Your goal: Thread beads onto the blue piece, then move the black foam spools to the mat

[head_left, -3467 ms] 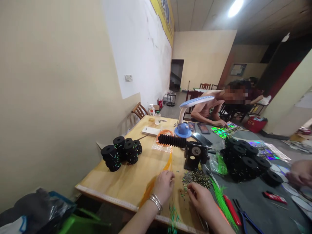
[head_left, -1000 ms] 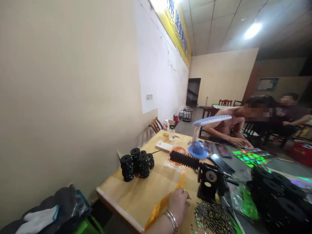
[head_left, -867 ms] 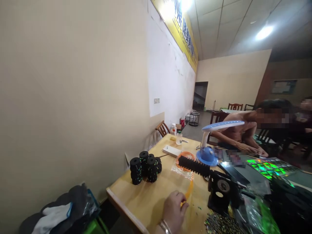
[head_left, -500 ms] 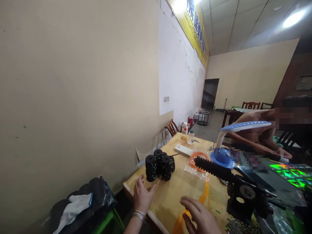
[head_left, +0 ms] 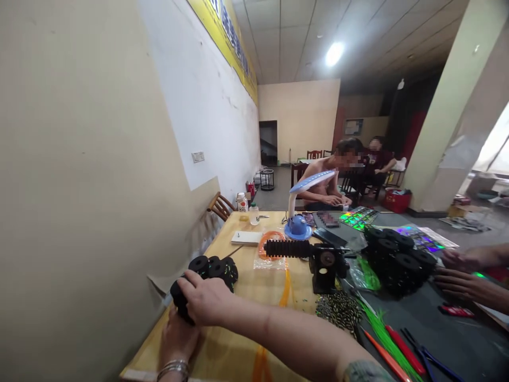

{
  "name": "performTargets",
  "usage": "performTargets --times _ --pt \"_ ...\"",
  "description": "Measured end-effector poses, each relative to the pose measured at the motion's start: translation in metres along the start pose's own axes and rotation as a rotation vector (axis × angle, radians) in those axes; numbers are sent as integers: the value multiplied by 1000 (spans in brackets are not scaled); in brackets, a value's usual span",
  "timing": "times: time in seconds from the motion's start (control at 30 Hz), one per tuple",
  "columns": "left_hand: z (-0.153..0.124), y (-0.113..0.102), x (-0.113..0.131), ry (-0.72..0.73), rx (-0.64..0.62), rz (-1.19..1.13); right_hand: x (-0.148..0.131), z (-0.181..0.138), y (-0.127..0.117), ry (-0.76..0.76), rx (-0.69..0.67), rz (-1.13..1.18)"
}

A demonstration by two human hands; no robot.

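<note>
A cluster of black foam spools (head_left: 212, 268) flecked with green stands on the wooden table (head_left: 246, 281) near the wall. My right hand (head_left: 204, 301) reaches across from the right, its fingers wrapped over the nearest black spool (head_left: 178, 297). My left hand (head_left: 177, 339), with silver bangles on the wrist, lies on the table just below that spool. It touches the spool's base, and its fingertips are hidden under my right hand.
A black winder with a ribbed rod (head_left: 286, 248) stands mid-table behind an orange strip (head_left: 284, 289). A blue desk lamp (head_left: 298, 225), a bead pile (head_left: 340, 309), green strands (head_left: 379, 339), red tools (head_left: 403, 350), more black spools (head_left: 397, 257) and a co-worker's hands (head_left: 461, 281) lie to the right.
The camera has swung back right and down. My right hand crossed left onto the nearest black spool, and my left hand moved up against its base.
</note>
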State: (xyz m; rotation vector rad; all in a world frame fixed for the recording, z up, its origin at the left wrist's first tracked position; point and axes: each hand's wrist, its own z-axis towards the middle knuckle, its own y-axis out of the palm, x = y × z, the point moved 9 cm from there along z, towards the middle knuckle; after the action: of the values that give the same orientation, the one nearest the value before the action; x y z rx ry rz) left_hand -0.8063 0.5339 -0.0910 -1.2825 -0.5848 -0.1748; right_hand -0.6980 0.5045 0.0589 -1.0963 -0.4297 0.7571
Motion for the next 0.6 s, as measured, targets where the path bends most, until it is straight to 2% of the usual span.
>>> performTargets --times 0.13,0.3,0.47,0.6 --pt "0 0 -1 -30 -52 -4 1 3 9 2 -14 17" --pt "1 -1 2 -11 -83 -12 -2 2 7 -20 -16 -25" --pt "1 1 -9 -83 -109 19 -7 -1 7 -43 -26 -55" --pt "-6 -4 -16 -100 -72 48 -13 -5 7 -74 -31 -62"
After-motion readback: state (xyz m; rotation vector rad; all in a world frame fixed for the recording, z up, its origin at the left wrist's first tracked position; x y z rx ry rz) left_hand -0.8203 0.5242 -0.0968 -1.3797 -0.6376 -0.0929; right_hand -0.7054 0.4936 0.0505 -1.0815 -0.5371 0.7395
